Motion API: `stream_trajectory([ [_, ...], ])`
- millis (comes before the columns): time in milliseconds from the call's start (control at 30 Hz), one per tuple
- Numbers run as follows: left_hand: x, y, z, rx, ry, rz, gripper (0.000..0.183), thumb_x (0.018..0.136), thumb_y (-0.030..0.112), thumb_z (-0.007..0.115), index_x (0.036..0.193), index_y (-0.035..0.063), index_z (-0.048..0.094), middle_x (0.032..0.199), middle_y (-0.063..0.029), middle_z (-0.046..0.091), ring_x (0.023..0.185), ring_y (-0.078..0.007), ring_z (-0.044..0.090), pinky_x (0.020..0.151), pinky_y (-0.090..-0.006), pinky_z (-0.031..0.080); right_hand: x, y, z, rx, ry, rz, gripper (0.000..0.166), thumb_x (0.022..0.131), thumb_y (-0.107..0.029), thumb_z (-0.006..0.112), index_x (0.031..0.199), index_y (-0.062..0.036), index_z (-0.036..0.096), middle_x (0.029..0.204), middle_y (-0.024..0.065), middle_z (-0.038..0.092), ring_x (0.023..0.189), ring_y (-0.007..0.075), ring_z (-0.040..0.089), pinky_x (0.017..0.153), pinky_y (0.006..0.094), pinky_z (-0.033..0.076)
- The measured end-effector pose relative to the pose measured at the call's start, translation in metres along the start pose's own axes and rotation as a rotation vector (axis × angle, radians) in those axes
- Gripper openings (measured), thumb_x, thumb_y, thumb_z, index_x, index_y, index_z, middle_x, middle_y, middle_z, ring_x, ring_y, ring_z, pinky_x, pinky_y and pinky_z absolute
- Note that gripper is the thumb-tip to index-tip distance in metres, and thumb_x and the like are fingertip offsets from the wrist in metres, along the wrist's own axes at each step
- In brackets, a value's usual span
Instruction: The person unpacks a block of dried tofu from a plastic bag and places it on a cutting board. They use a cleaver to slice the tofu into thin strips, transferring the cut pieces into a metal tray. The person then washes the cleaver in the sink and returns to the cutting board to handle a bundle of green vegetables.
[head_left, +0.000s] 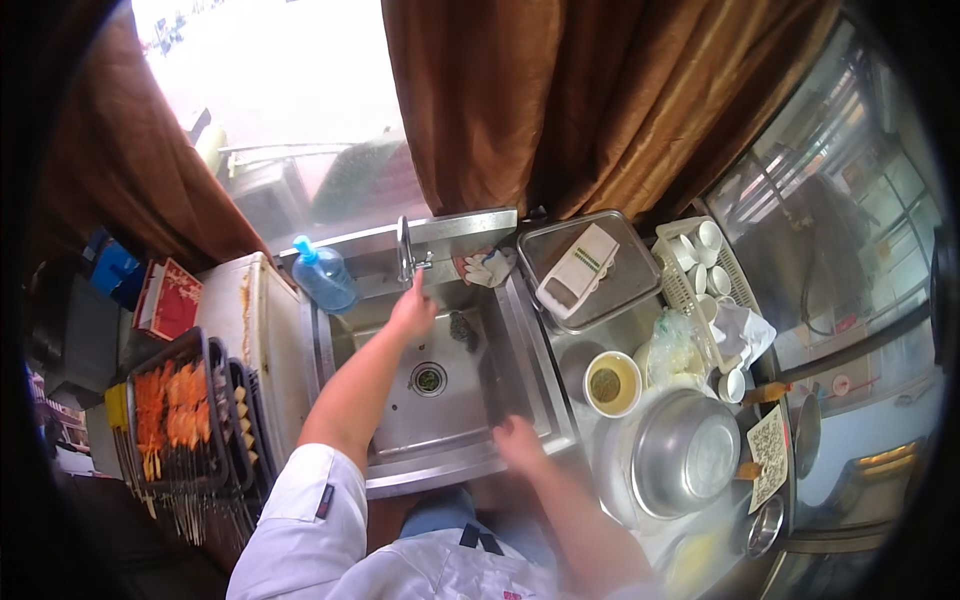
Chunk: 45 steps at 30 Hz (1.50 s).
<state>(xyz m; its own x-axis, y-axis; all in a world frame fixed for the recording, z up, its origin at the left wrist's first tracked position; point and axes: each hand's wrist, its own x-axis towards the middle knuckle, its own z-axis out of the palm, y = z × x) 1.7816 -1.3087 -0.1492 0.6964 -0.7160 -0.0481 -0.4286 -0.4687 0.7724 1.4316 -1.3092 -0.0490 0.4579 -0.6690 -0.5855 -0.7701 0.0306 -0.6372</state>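
Observation:
My left hand (414, 309) reaches over a stainless steel sink (469, 401), its index finger extended to the lever of a metal faucet (406, 251). Contact with the lever looks likely, though the fingertip is small in view. Blurred, my right hand (519, 444) hovers by the sink's front right rim with fingers curled; I cannot see anything in it. Green scraps lie in the drain strainer (428, 380). On the basin floor rests a dark scouring pad (463, 328). A blue-capped plastic bottle (326, 277) stands at the back left, and work gloves (487, 267) at the back right.
Left, trays of skewered meat (176, 405) sit beyond a white cabinet (259, 322). Right, the counter carries a metal tray (637, 289) with a white grater (581, 270), a yellowish tub (613, 384), an upturned steel bowl (686, 454) and a cup basket (694, 319).

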Motion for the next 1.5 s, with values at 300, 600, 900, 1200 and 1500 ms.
stream_trajectory([
  [300, 0.029, -0.083, 0.058, -0.584, -0.104, 0.102, 0.048, 0.097, 0.009, 0.059, 0.143, 0.0098, 0.046, 0.096, -0.0037, 0.064, 0.084, -0.0125, 0.058, 0.076, -0.0285, 0.049, 0.082, 0.007, 0.015, 0.015, -0.171, 0.136, 0.048, 0.095, -0.028, 0.062, 0.128, 0.0046, 0.051, 0.109, 0.0191, 0.068, 0.094, 0.0286, 0.070, 0.080, 0.0407, 0.056],
  [600, -0.073, -0.097, 0.069, -1.471, -0.251, -0.826, 0.024, 0.100, 0.035, 0.062, 0.090, 0.0134, 0.062, 0.079, -0.0037, 0.062, 0.075, -0.0162, 0.061, 0.064, -0.0325, 0.049, 0.132, 0.038, 0.029, 0.369, -0.316, 0.292, 0.024, 0.101, -0.020, 0.058, 0.116, -0.0016, 0.055, 0.084, 0.0043, 0.060, 0.068, 0.0118, 0.058, 0.055, 0.0291, 0.051],
  [900, -0.065, -0.057, 0.052, -0.069, -0.378, -0.194, 0.032, 0.101, 0.030, 0.045, 0.113, 0.0034, 0.057, 0.101, -0.0314, 0.066, 0.095, -0.0530, 0.060, 0.081, -0.0552, 0.048, 0.140, 0.023, 0.035, 0.454, -0.341, 0.276, 0.027, 0.101, -0.029, 0.063, 0.093, -0.0044, 0.056, 0.072, 0.0007, 0.055, 0.059, 0.0105, 0.054, 0.051, 0.0305, 0.049],
  [1200, -0.057, -0.124, 0.036, 0.377, -0.643, 0.174, 0.022, 0.084, 0.008, 0.058, 0.105, 0.0073, 0.062, 0.117, -0.0165, 0.060, 0.109, -0.0407, 0.061, 0.091, -0.0491, 0.053, 0.131, 0.004, 0.035, 0.072, -0.269, 0.333, 0.034, 0.100, -0.031, 0.063, 0.110, 0.0006, 0.057, 0.079, 0.0063, 0.063, 0.059, 0.0155, 0.061, 0.053, 0.0324, 0.051],
  [1500, 0.041, -0.142, 0.111, 0.508, -0.603, 0.725, 0.058, 0.081, 0.010, 0.060, 0.138, 0.0185, 0.057, 0.154, -0.0096, 0.044, 0.149, -0.0305, 0.032, 0.119, -0.0462, 0.034, 0.135, 0.032, 0.056, -0.050, -0.232, 0.487, 0.050, 0.100, -0.031, 0.062, 0.134, 0.0050, 0.050, 0.081, 0.0093, 0.065, 0.060, 0.0176, 0.063, 0.054, 0.0327, 0.053],
])
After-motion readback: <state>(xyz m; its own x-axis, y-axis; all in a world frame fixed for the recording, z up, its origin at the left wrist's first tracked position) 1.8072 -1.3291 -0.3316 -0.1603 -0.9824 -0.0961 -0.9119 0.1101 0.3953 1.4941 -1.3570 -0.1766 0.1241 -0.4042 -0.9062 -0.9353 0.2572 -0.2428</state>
